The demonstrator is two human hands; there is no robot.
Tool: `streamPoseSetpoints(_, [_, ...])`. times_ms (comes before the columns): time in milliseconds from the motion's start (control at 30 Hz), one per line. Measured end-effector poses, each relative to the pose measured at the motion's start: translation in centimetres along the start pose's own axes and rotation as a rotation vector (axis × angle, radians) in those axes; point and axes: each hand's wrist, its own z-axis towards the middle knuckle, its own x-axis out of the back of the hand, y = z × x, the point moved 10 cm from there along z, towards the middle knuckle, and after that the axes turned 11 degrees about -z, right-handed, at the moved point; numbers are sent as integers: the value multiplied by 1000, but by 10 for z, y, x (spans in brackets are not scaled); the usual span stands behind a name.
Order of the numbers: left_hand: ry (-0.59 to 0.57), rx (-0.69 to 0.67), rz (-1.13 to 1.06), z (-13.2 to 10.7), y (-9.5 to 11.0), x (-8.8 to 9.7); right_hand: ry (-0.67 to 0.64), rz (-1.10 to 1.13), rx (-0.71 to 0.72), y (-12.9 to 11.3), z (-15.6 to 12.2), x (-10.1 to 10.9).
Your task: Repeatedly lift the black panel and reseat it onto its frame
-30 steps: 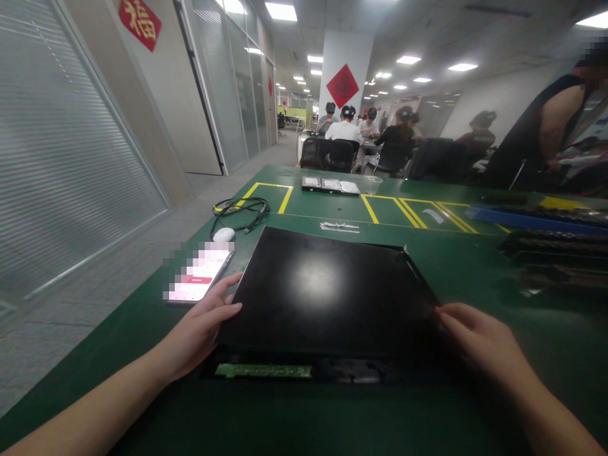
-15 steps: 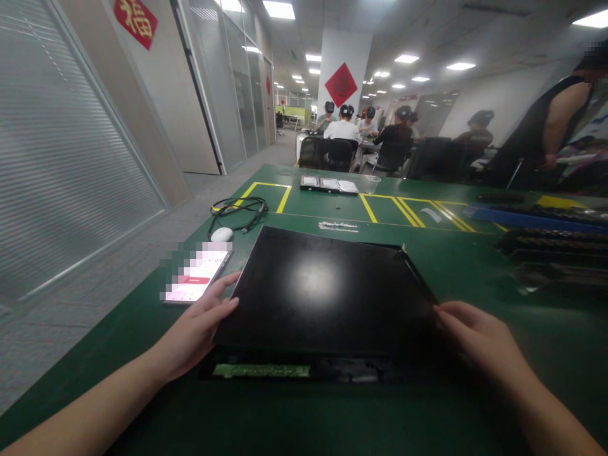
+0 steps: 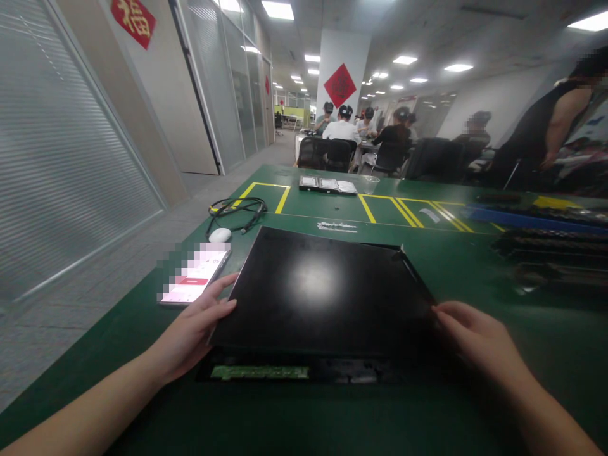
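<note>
A flat black LCD screen panel (image 3: 323,297) lies tilted in front of me, with a round light reflection on its face. A strip of green circuit board (image 3: 260,372) runs along the left part of its near edge. My left hand (image 3: 190,329) is closed on the left edge, thumb on top and fingers at the side. On the right edge, my right hand (image 3: 470,326) pinches the panel between thumb and fingers. Its far right corner shows a raised thin frame edge. What lies underneath is hidden.
A lit phone (image 3: 194,278) lies left of the panel, beside a white mouse-like object (image 3: 220,235) and a coiled black cable (image 3: 237,212). Farther back are hard drives (image 3: 327,184) and a clear cup (image 3: 371,184). Dark parts (image 3: 546,253) are at right. Several people sit beyond.
Both hands keep their hold on the panel, which stays in nearly the same place. The view has shifted very slightly.
</note>
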Motion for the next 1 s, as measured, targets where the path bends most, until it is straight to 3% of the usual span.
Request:
streamPoseSetpoints(400, [9,17,4,0,-2,2,15,0,35,0,2,0])
streamPoseSetpoints(1000, [14,1,17,1,-3,3,-39,-12,-26,3,-1,-4])
